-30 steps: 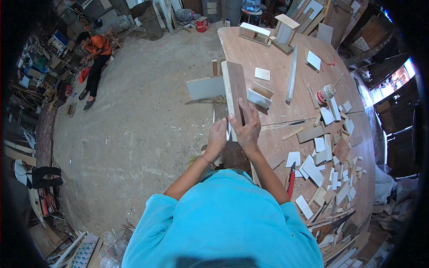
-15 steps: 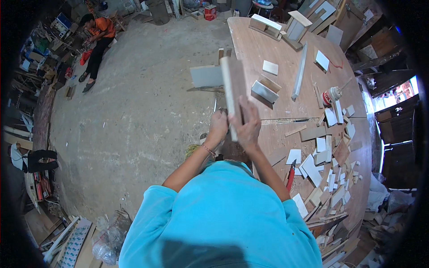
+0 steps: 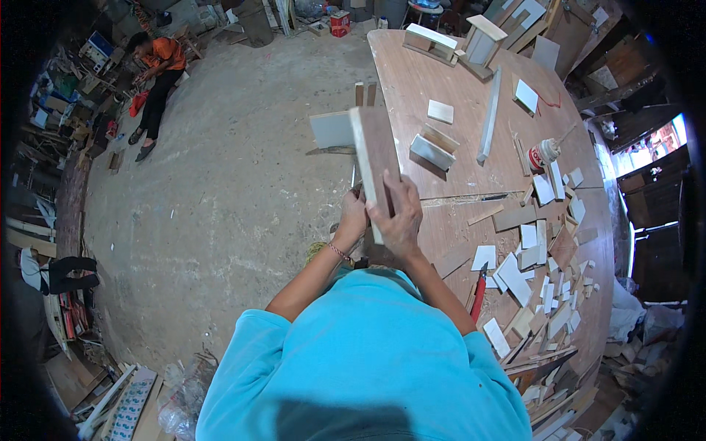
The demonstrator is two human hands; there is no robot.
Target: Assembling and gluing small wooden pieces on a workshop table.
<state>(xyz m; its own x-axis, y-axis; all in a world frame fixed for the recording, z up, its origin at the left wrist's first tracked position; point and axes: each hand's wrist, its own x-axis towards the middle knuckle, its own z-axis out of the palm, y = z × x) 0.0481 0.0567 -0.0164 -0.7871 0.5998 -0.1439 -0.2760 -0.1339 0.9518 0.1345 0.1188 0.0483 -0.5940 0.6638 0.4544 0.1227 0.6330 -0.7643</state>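
Note:
A long wooden board (image 3: 379, 143) with a pale edge stands tilted up in front of my chest, beside the table edge. My right hand (image 3: 397, 217) is closed round its lower part, fingers over the brown face and thumb toward the pale edge. Close against the board's lower left side is my left hand (image 3: 353, 220), its fingers curled. What sits in those fingers is hidden, so I cannot tell whether they grip the board or something small. Beyond the board, a grey-white panel (image 3: 331, 132) juts out over the floor.
On the table (image 3: 412, 81) at right lie a small wooden assembly (image 3: 434, 151), a long pale strip (image 3: 490, 117), a white glue bottle (image 3: 543, 154), red-handled pliers (image 3: 479, 294) and many offcuts (image 3: 515, 279). A person in orange (image 3: 162, 62) sits at far left; another person (image 3: 59, 273) is at left.
The board has shifted slightly left and down, toward me, with my right hand on it. My left hand has also moved slightly down and left, staying beside the board.

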